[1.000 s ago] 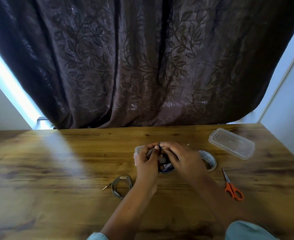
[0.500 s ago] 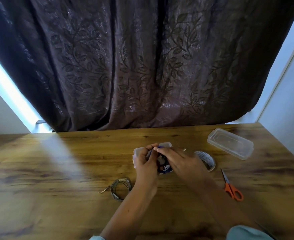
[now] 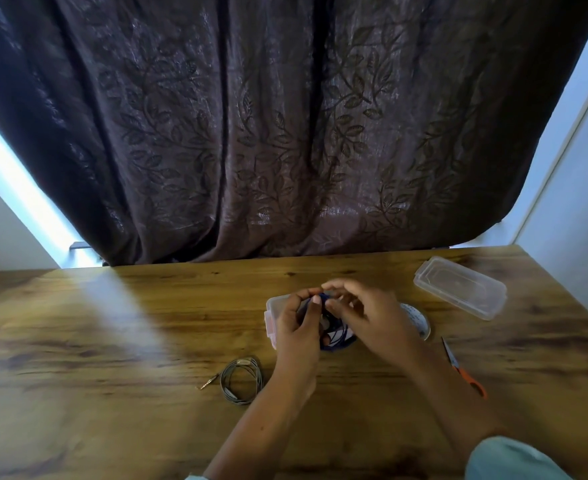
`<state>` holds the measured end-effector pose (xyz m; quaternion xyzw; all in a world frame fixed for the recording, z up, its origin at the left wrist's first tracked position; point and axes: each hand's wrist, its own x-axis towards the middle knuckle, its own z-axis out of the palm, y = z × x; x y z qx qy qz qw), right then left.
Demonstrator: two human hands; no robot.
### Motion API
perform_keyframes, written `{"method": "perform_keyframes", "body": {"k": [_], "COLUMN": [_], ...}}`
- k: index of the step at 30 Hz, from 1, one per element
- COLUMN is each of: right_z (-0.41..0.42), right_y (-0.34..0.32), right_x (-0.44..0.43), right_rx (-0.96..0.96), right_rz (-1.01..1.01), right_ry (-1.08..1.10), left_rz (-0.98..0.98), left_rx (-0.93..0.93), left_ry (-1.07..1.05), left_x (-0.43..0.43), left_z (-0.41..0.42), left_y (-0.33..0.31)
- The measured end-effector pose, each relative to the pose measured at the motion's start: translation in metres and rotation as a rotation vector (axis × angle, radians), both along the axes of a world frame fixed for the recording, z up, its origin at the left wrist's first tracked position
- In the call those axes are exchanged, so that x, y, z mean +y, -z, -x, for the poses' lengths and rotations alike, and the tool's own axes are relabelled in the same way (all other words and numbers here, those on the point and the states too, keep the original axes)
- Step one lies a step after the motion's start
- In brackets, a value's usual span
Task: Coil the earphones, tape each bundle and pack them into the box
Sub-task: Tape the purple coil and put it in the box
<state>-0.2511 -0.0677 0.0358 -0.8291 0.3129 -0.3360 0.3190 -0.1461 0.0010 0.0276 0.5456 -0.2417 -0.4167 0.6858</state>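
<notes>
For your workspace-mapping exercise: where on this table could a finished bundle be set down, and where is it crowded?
Free: the table's whole left half, left of the grey coiled earphones, and the back strip along the curtain. Crowded: the centre-right, where both hands work over the box, with tape roll, scissors and lid close by.

A: Which parts are obscured?
B: The hands cover most of the clear box (image 3: pixel 272 308) and the tape roll (image 3: pixel 420 318); the blue earphone coil (image 3: pixel 338 336) shows only partly.
A: And the right hand (image 3: pixel 365 318)?
B: Blurred; grip unclear.
</notes>
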Motion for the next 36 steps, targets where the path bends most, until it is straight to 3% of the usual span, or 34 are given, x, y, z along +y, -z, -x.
{"method": "perform_keyframes", "body": {"k": [5,11,19,27,31,36], "right_z": [0.003,-0.001,-0.006,-0.012,-0.009,-0.006], "right_y": [0.004,0.007,0.011,0.015,0.016,0.015], "right_x": [-0.001,0.006,0.016,0.035,0.043,0.046], "right_rx": [0.047,0.173,0.172,0.315,0.272,0.018], "right_rz": [-0.086,-0.020,0.033,0.147,-0.008,-0.580], "right_ry": [0.006,0.061,0.168,0.209,0.186,0.025], "left_rz": [0.043,-0.008,0.074,0.071,0.057,0.014], "left_rx": [-0.179,-0.562,-0.674,-0.681,-0.666,-0.558], "left_ry": [0.012,-0.037,-0.006,-0.004,-0.013,-0.027], "left_x": [0.003,0.002,0.005,0.021,0.030,0.042], "left_z": [0.000,-0.002,0.003,0.007,0.003,-0.006], "left_y": [0.000,0.010,0.015,0.018,0.024,0.036]}}
